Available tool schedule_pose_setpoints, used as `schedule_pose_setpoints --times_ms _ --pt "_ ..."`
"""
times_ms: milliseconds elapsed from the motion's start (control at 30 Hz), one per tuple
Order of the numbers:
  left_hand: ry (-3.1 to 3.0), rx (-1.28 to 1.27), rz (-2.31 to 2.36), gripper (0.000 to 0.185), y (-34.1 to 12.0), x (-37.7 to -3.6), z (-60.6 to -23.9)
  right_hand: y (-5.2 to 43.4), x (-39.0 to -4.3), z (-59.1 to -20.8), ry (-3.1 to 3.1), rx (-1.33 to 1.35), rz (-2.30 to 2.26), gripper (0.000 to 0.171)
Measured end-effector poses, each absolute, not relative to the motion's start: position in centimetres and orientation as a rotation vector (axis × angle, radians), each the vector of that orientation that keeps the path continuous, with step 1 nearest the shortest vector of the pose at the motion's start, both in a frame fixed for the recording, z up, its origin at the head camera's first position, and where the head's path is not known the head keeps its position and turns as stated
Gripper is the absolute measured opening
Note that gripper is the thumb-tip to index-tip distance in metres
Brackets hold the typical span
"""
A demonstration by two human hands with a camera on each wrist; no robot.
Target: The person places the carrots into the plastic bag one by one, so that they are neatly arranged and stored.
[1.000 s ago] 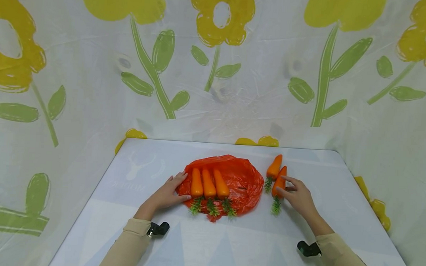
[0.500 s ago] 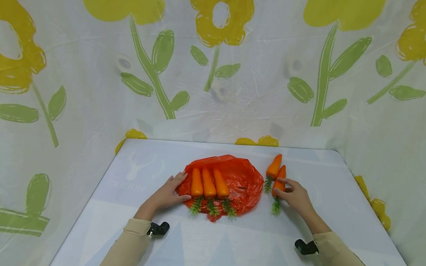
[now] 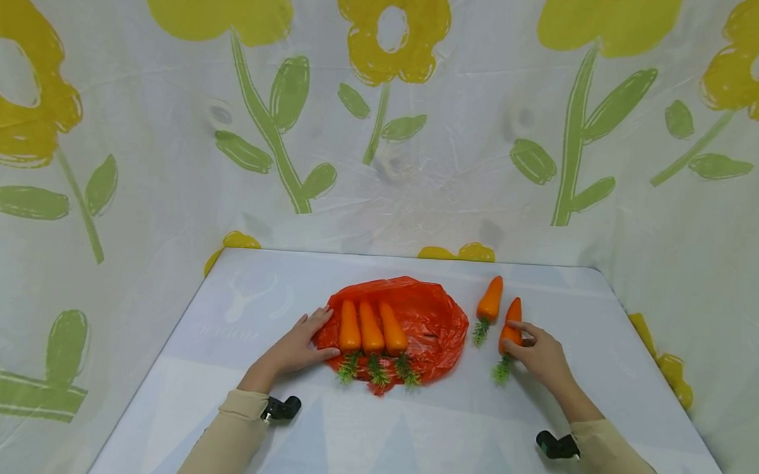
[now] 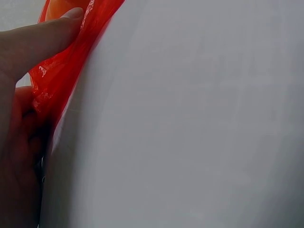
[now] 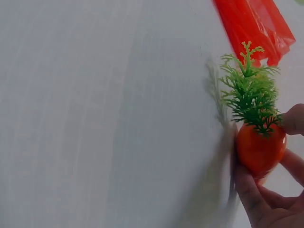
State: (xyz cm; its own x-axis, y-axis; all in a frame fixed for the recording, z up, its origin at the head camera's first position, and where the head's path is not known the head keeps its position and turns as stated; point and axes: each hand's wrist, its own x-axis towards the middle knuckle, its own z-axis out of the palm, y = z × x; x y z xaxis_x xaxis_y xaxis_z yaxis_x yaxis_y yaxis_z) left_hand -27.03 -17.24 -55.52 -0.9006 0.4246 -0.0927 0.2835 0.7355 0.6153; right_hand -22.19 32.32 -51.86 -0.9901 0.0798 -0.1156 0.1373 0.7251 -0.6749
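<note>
On the white table lies a red plastic bag [image 3: 433, 324] with three toy carrots [image 3: 372, 328] side by side on it, green tops toward the person. My left hand [image 3: 300, 343] holds the bag's left side; in the left wrist view the thumb [image 4: 42, 45] lies over the red plastic, with the other fingers below, partly in shadow. To the right of the bag, my right hand [image 3: 541, 354] pinches another toy carrot [image 3: 512, 328] between thumb and fingers. The right wrist view shows its rounded orange end [image 5: 261, 149] and leafy top [image 5: 251, 90] up close.
One more toy carrot [image 3: 490, 300] lies between the bag and the held carrot, tip toward the far edge. A flower-printed cloth [image 3: 459, 163] hangs around the table [image 3: 396, 443]. Each wrist carries a small black camera [image 3: 283, 407].
My right hand has closed its fingers on the nearer carrot and shifted it slightly right, away from the other loose carrot. The left hand and bag stay put.
</note>
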Motion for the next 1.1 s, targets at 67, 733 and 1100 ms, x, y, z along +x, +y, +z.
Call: schedule_pose_setpoints --times_ms 67,733,1100 --pt "2.713 0.564 0.905 0.098 -17.2 -27.1 -55.5 32.7 -22.1 -51.9 2.848 0.193 -1.12 0.059" --pt "2.714 0.58 0.919 0.097 -17.2 -27.1 -55.7 33.5 -21.7 -52.8 2.839 0.2 -1.216 0.059" --pt "2.714 0.583 0.919 0.097 -17.2 -27.1 -55.7 33.6 -21.5 -53.1 2.834 0.198 -1.264 0.062"
